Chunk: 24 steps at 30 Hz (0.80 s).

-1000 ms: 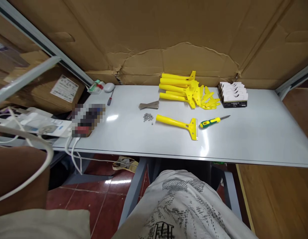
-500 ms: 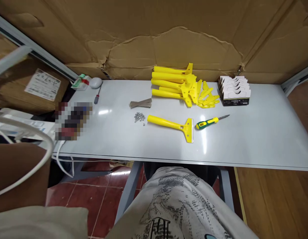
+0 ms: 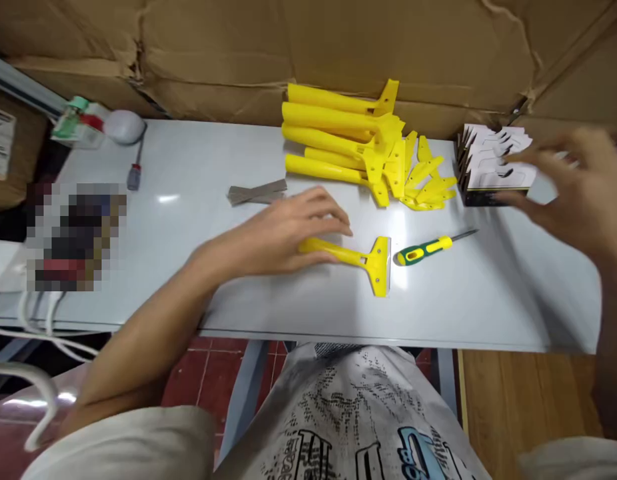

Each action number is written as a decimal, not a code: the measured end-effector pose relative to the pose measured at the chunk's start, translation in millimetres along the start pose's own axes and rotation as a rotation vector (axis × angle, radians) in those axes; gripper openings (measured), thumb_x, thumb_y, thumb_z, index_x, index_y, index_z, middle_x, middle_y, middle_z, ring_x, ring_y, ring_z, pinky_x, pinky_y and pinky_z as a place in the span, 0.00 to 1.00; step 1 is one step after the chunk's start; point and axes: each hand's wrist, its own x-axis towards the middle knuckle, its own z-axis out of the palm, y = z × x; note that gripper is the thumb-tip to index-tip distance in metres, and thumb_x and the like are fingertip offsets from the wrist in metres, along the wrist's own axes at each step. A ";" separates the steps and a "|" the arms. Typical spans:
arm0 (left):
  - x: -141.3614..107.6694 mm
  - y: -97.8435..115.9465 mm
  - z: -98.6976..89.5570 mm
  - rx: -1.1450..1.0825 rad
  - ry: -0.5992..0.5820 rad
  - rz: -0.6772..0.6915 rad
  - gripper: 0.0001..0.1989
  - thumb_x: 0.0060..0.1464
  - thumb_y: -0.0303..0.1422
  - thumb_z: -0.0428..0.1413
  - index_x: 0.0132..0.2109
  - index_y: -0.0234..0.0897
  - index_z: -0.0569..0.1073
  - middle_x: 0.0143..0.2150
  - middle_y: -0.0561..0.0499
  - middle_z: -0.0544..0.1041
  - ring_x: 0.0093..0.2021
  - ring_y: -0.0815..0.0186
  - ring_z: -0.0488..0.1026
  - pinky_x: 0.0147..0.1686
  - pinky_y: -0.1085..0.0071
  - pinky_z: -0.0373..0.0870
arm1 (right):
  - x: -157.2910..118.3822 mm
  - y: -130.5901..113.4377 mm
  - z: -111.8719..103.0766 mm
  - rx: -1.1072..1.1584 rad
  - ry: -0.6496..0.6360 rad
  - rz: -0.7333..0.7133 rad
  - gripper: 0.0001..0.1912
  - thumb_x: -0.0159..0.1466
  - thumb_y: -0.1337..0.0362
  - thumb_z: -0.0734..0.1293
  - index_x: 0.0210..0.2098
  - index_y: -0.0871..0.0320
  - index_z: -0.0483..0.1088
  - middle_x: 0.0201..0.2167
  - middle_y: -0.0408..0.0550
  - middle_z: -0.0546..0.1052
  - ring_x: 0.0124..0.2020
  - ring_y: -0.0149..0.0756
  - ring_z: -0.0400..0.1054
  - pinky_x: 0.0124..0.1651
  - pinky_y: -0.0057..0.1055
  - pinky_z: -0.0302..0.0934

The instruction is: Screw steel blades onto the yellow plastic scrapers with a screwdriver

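A yellow scraper (image 3: 346,253) with a blade along its head lies flat on the table. My left hand (image 3: 298,230) hovers over its handle end, thumb on the near side and fingers apart on the far side, not closed on it. Blurred by motion, my right hand (image 3: 571,180) reaches to the row of white and black card sleeves (image 3: 498,173), thumb and fingers spread at their right side. Right of the scraper head is a green and yellow screwdriver (image 3: 428,250). Thin metal blades (image 3: 257,192) lie behind my left hand, which hides the small screws.
Several yellow scraper handles (image 3: 328,137) are piled at the back, beside loose yellow plates (image 3: 428,180). A cardboard wall (image 3: 213,60) rises behind the table (image 3: 183,253). At left are a small screwdriver (image 3: 134,175), a white rounded object (image 3: 123,127), a pixelated item (image 3: 78,233) and white cables (image 3: 43,333).
Both my hands have come into view over the table, the left to the scraper handle and the right to the card sleeves. The view has moved closer. The scraper stays on the table.
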 end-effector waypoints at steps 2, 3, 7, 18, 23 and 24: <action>2.9 -9.0 13.2 -0.004 -0.024 0.006 0.26 0.68 0.54 0.70 0.64 0.46 0.80 0.58 0.42 0.84 0.62 0.51 0.77 0.61 0.57 0.78 | -5.2 14.9 15.6 -0.059 -0.191 -0.151 0.26 0.68 0.49 0.84 0.61 0.54 0.88 0.61 0.64 0.86 0.63 0.50 0.77 0.61 0.51 0.64; 1.8 -14.3 17.3 0.005 -0.037 0.008 0.25 0.69 0.53 0.70 0.63 0.46 0.80 0.58 0.42 0.84 0.61 0.51 0.77 0.61 0.58 0.78 | -10.9 20.7 24.2 -0.111 -0.234 -0.198 0.34 0.64 0.52 0.87 0.65 0.57 0.86 0.62 0.69 0.85 0.63 0.55 0.75 0.60 0.53 0.63; -8.3 -32.4 16.7 0.126 -0.143 0.053 0.15 0.74 0.40 0.66 0.61 0.40 0.81 0.55 0.42 0.84 0.57 0.52 0.77 0.58 0.59 0.75 | -28.7 36.2 54.2 -0.244 -0.154 -0.223 0.34 0.66 0.55 0.86 0.68 0.58 0.83 0.57 0.69 0.87 0.60 0.57 0.72 0.58 0.50 0.62; -16.9 -18.1 -31.2 -0.126 0.394 -0.123 0.16 0.62 0.46 0.73 0.49 0.43 0.84 0.45 0.47 0.85 0.41 0.60 0.80 0.40 0.66 0.73 | -45.8 -3.4 4.0 0.659 0.534 0.066 0.23 0.52 0.58 0.92 0.37 0.49 0.79 0.39 0.52 0.86 0.35 0.39 0.78 0.44 0.42 0.71; -0.3 23.9 6.7 -0.773 0.895 -0.234 0.30 0.49 0.56 0.81 0.48 0.44 0.81 0.41 0.47 0.87 0.39 0.58 0.84 0.29 0.68 0.76 | -101.9 -117.9 -5.6 1.258 0.419 0.096 0.24 0.58 0.59 0.90 0.44 0.49 0.75 0.35 0.42 0.84 0.28 0.34 0.78 0.35 0.31 0.74; 3.7 31.9 13.6 -0.838 0.951 -0.253 0.32 0.47 0.57 0.82 0.48 0.45 0.80 0.40 0.48 0.87 0.37 0.59 0.84 0.26 0.69 0.74 | -109.9 -138.5 -5.6 1.309 0.355 0.111 0.24 0.59 0.58 0.89 0.42 0.49 0.74 0.34 0.40 0.84 0.26 0.33 0.77 0.34 0.30 0.75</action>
